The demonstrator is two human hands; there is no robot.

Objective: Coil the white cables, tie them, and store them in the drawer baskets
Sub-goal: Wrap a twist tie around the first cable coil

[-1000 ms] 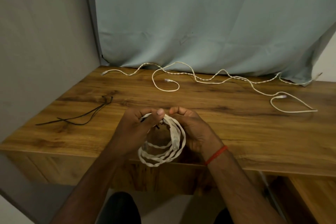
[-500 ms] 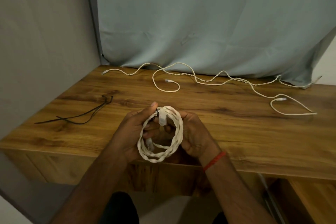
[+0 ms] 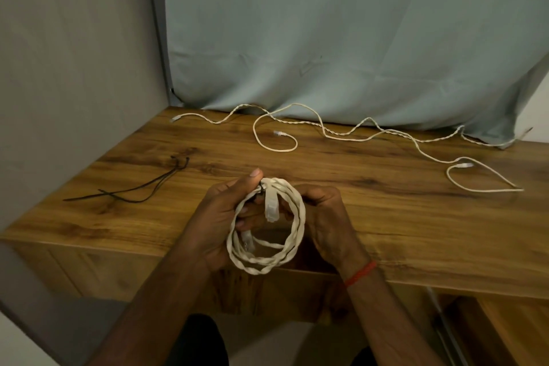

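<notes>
The coiled white cable (image 3: 258, 264), gripped by the left hand (image 3: 219, 217) and right hand (image 3: 323, 217), has been raised and turned upright within the last second; tying is judged imminent.

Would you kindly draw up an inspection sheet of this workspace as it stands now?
Surface: wooden desk, bare wood showing between the items.
Job's things: coiled white cable held above the desk's near edge, a plug hanging across its top; whether it is tied cannot be told.
Clutter: black cord lying on the desk's left side.
Grippers: left hand grips the coil's left side, thumb on top; right hand grips its right side.
Cables: loose white cables lie uncoiled along the desk's back.
Surroundings: curtain behind the desk, wall on the left; drawer baskets not seen.
</notes>
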